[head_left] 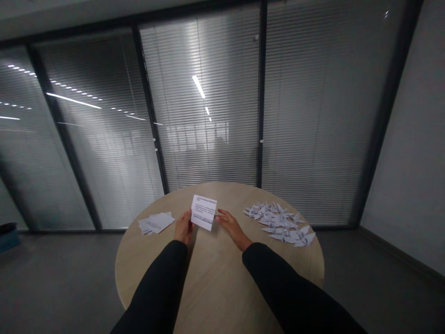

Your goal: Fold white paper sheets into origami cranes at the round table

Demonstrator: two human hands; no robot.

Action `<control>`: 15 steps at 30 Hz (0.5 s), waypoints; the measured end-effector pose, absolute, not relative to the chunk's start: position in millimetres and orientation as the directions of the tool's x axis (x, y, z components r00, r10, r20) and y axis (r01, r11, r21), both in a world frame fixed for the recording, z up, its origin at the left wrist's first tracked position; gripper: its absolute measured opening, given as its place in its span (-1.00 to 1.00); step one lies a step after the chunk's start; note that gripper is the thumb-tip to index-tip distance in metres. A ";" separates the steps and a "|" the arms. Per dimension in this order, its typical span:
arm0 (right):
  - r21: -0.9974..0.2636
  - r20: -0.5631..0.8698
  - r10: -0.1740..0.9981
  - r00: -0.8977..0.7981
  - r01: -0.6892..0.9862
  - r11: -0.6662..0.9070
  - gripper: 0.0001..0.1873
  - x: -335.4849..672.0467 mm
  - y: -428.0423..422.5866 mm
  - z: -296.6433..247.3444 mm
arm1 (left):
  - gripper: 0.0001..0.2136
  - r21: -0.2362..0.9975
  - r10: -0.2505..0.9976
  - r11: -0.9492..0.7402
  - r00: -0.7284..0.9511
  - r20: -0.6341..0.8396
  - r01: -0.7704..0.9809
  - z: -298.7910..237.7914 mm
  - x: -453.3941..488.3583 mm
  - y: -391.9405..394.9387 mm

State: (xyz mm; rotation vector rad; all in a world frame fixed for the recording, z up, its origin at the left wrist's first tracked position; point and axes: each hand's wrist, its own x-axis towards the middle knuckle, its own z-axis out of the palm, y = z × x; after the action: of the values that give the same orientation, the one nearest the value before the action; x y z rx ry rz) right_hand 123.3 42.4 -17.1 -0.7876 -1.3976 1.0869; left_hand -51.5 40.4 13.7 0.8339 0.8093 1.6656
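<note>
White printed sheet (203, 212): apparently raised off the counter (219, 287), near 12 o'clock, tilted, print turned toward 6 o'clock; text too small to read.
Left hand (183, 228): pinching the sheet's 9 o'clock edge between thumb and fingers.
Right hand (232, 227): at the sheet's 3 o'clock edge, thumb and fingers slightly parted; cannot tell if touching or just beside.
Loose papers (156, 222): overlapping flat at 10 o'clock.
Folded paper shapes (273, 217): clustered at 2 o'clock, pointed, bird-like.
Sheet step: likely positioning a single sheet, with no fold visible.
Next sheet move: seemingly calling for a light right-hand pinch, edges steadied from both sides.
</note>
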 end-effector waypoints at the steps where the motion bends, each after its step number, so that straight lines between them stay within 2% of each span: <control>1: -0.922 0.374 0.917 -0.141 -0.162 0.351 -0.42 124.2 41.7 -15.1 | -0.84 0.830 0.976 -0.208 -0.171 0.138 -0.518 11.4 -45.8 39.8; 4: -0.895 0.413 0.899 -0.148 -0.248 0.371 -0.52 127.5 40.0 -11.7 | -0.82 0.821 0.974 -0.217 -0.177 0.143 -0.529 4.3 -33.1 39.9; 8: -0.882 0.398 0.905 -0.150 -0.335 0.333 -0.51 129.6 41.6 -12.6 | -0.78 0.802 0.967 -0.238 -0.215 0.140 -0.547 -2.9 -25.0 41.8; 15: -0.912 0.332 0.933 -0.137 -0.298 0.281 -0.42 130.3 43.5 -13.4 | -0.83 0.823 0.955 -0.248 -0.272 0.119 -0.510 -9.4 -21.5 44.4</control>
State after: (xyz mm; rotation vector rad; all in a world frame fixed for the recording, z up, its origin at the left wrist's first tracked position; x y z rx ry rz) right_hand 130.3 43.5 -13.4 -0.6818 -1.2640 1.2195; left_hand -21.5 44.4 -9.4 0.7821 0.8247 1.7354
